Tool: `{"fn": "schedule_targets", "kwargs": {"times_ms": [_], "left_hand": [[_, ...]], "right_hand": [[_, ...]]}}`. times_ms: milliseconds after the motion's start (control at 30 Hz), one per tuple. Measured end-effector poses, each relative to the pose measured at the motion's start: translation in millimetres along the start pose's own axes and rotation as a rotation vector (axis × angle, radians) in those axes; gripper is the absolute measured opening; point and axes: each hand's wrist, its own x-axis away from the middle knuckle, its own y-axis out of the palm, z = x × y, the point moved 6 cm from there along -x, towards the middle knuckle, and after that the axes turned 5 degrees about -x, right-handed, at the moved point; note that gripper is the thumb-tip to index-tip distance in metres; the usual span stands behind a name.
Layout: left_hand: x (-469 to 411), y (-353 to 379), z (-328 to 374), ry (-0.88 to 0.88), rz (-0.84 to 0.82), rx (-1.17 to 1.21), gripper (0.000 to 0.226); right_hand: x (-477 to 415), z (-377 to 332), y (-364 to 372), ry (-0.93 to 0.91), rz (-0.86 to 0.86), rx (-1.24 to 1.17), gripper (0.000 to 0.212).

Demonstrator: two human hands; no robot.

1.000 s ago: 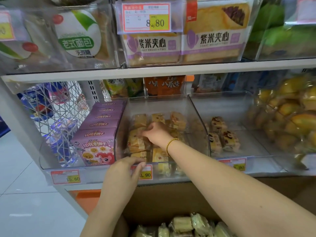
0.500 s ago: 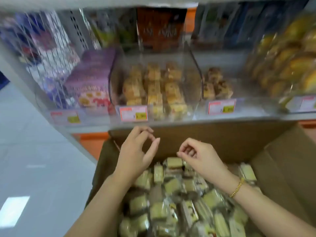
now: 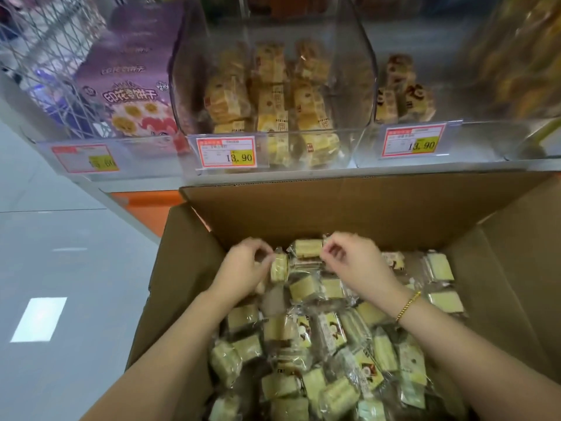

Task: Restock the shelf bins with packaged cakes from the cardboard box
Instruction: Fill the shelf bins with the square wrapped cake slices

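Note:
An open cardboard box [image 3: 349, 205] stands below the shelf, holding several pale yellow packaged cakes [image 3: 331, 332] in clear wrappers. At the far end of the pile, my left hand [image 3: 244, 270] pinches one upright wrapped cake [image 3: 279, 268]. My right hand [image 3: 356, 262], with a gold bracelet on its wrist, pinches the wrapper end of another cake [image 3: 307, 247]. Above, the middle clear shelf bin [image 3: 362, 59] holds several darker yellow cakes [image 3: 273, 95]. The bin to its right [image 3: 485, 138] holds a few cakes [image 3: 400, 92] at its back.
Purple cookie boxes [image 3: 130, 86] fill the bin on the left, beside a white wire basket [image 3: 45, 41]. Price tags [image 3: 226, 152] hang on the bin fronts. Bags of yellow bread [image 3: 522, 56] sit at the far right. Grey tiled floor [image 3: 60, 268] lies left of the box.
Both hands left the shelf bin and came down into the box. They now each pinch a wrapped cake at the far end of the pile; my view tilted down.

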Motion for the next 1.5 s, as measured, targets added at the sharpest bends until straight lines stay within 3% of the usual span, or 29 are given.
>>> {"fn": "schedule_targets", "kwargs": {"times_ms": [100,267,333,467,567,667,767,933,1100,1300,1400,1500], "left_hand": [[4,-70,69,0.265,0.383,0.052,0.015],[13,-150,125,0.474,0.736,-0.034,0.015],[1,-169,124,0.460,0.805,-0.111,0.017],[-31,-174,108,0.330,0.649,-0.116,0.025],[-37,-173,103,0.292,0.609,-0.137,0.024],[-40,-179,101,0.257,0.557,-0.113,0.024],[-40,-182,100,0.241,0.520,-0.087,0.022],[-41,-184,100,0.229,0.528,-0.074,0.020],[-42,-184,101,0.190,0.516,-0.086,0.022],[-44,-185,101,0.121,0.454,-0.031,0.015],[-43,-190,99,0.056,0.400,0.147,0.015],[-41,-191,103,0.018,0.314,0.539,0.038]], "right_hand": [[-2,-55,-57,-0.237,0.252,-0.056,0.005],[-11,-119,-123,-0.521,0.479,-0.091,0.004],[-38,-136,-142,-0.518,0.499,-0.043,0.007],[-146,-145,-166,-0.108,0.325,0.193,0.045],[-208,-138,-165,0.071,0.179,0.283,0.052],[-233,-128,-158,0.095,0.094,0.405,0.043],[-243,-119,-162,0.100,0.195,0.452,0.052],[-252,-122,-157,-0.087,0.178,0.678,0.046],[-250,-127,-178,-0.038,0.299,0.487,0.016],[-215,-142,-201,-0.017,0.398,0.409,0.006],[-177,-142,-218,0.018,0.453,0.239,0.014],[-114,-135,-216,-0.077,0.465,-0.135,0.016]]}}
